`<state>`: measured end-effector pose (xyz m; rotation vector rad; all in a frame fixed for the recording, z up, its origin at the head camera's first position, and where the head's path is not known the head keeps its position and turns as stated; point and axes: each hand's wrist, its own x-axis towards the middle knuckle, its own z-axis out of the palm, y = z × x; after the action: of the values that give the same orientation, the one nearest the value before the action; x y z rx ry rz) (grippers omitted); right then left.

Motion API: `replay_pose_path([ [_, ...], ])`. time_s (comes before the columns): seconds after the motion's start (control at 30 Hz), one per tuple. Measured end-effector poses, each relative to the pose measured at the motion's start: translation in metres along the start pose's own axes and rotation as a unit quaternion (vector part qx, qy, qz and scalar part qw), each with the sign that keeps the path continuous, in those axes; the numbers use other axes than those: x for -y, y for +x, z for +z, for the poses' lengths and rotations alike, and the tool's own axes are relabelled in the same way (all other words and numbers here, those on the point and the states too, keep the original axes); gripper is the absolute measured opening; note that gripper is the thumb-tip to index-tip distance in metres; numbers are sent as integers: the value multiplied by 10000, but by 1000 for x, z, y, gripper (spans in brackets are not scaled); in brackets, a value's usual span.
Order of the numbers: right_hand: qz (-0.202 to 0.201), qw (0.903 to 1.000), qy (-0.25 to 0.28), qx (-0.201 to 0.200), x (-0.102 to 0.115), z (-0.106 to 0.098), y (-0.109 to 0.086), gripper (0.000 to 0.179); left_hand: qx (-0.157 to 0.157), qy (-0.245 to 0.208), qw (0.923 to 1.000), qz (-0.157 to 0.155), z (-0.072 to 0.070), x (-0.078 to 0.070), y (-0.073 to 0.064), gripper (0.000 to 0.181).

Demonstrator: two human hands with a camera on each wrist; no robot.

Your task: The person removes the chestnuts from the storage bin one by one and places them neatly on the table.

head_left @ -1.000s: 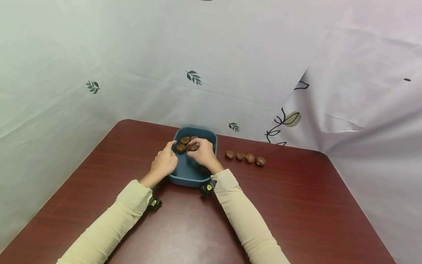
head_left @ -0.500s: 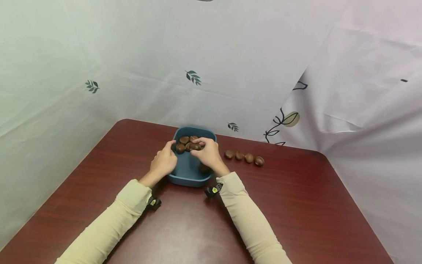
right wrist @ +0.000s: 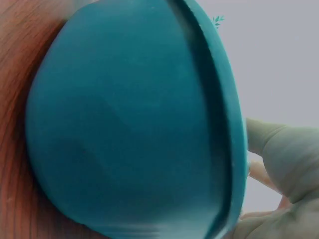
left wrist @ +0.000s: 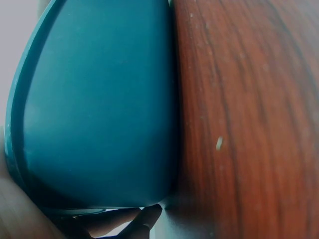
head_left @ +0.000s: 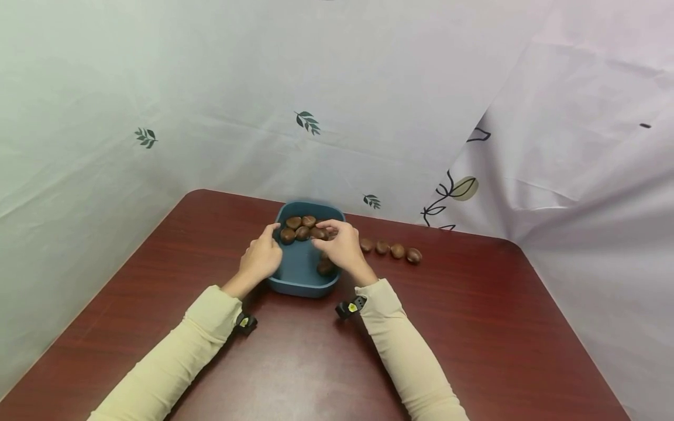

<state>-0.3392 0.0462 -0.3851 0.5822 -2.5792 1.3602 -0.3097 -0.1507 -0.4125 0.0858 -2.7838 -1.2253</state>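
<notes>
A blue container [head_left: 302, 289] stands on the table with several brown chestnuts [head_left: 302, 233] inside, most grouped toward its far end. My left hand [head_left: 260, 255] grips the container's left side; in the left wrist view its fingers [left wrist: 132, 221] lie against the outer wall. Over the container's right half, my right hand [head_left: 341, 245] holds a chestnut [head_left: 318, 233] between thumb and fingers, beside the group. Another chestnut [head_left: 325, 268] lies below that hand, near the right wall. The right wrist view shows the container's outer wall [right wrist: 129, 119], which hides the chestnuts.
Several chestnuts [head_left: 397, 251] form a row on the reddish-brown table [head_left: 474, 327], just right of the container. White cloth [head_left: 237, 88] with leaf prints hangs behind the table's far edge and along its sides.
My right hand has moved right within the container with a chestnut, uncovering more of the chestnuts at the far end and near the right wall. The left hand stays on the container.
</notes>
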Motion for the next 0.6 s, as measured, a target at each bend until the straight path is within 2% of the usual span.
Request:
replay_pose_path([
  [0.6,-67,9992,-68,-379,-10,-19,-8,30,21,-29,10000,15,-1,0,-1,52],
])
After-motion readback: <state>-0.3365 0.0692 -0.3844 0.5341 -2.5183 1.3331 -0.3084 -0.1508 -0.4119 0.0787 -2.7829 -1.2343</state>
